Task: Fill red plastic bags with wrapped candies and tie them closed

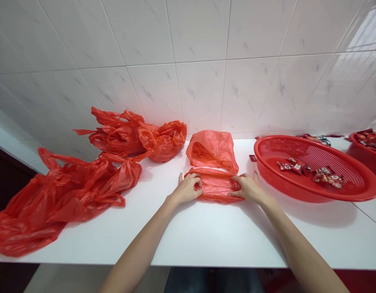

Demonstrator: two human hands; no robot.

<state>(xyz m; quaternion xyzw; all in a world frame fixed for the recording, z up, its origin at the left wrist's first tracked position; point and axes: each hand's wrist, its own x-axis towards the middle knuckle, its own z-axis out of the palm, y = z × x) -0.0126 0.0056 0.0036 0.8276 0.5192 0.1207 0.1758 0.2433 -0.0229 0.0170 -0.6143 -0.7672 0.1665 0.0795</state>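
Note:
A thin red plastic bag (pixel 216 185) lies flattened on the white table in front of me, its long side running left to right. My left hand (pixel 188 188) grips its left end with curled fingers. At the opposite end, my right hand (pixel 249 188) has its fingers bent onto the bag, pinching the edge. Just behind it rests another red plastic bag (pixel 212 148), its mouth partly open towards me. The parts of the bag under my fingers are hidden.
On the right a red mesh basket (pixel 297 191) holds several small wrapped packets (pixel 323 175). Past it stands a second red container (pixel 366 152) with more packets. Filled red bags (pixel 84 191) cover the left, with others (pixel 163 140) against the tiled wall (pixel 203 89).

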